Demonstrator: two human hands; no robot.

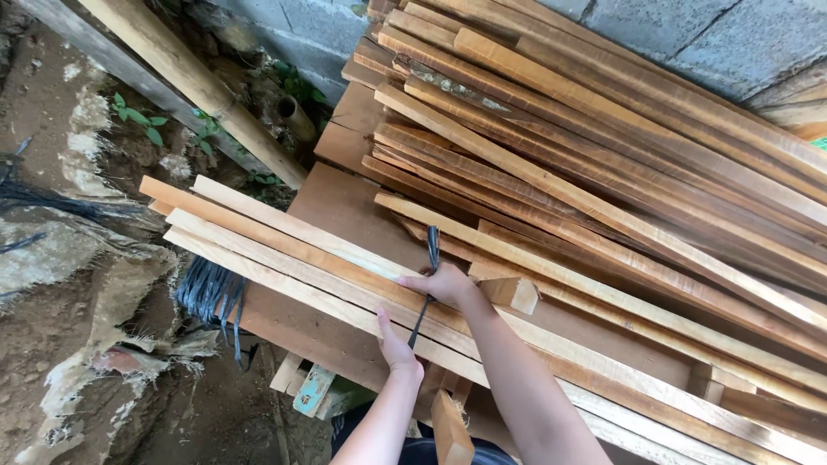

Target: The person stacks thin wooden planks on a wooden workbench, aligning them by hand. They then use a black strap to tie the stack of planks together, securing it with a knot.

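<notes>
My right hand (446,282) is closed around a dark strap (432,248) that runs up over a bundle of long pale wooden slats (284,245). The strap's upper end sticks up above my fist and its lower end drops toward my left hand (398,349). That hand rests on the near edge of the same bundle, thumb up, fingers hidden under the slats, and touches the strap's lower end. The slats lie side by side across a flat brown board (345,207).
A large stack of longer wooden slats (603,164) fills the right side against a grey block wall (689,30). A bunch of dark straps (207,293) hangs at the bundle's left. Dirt ground, torn sacking (121,344) and two leaning poles (198,86) lie left.
</notes>
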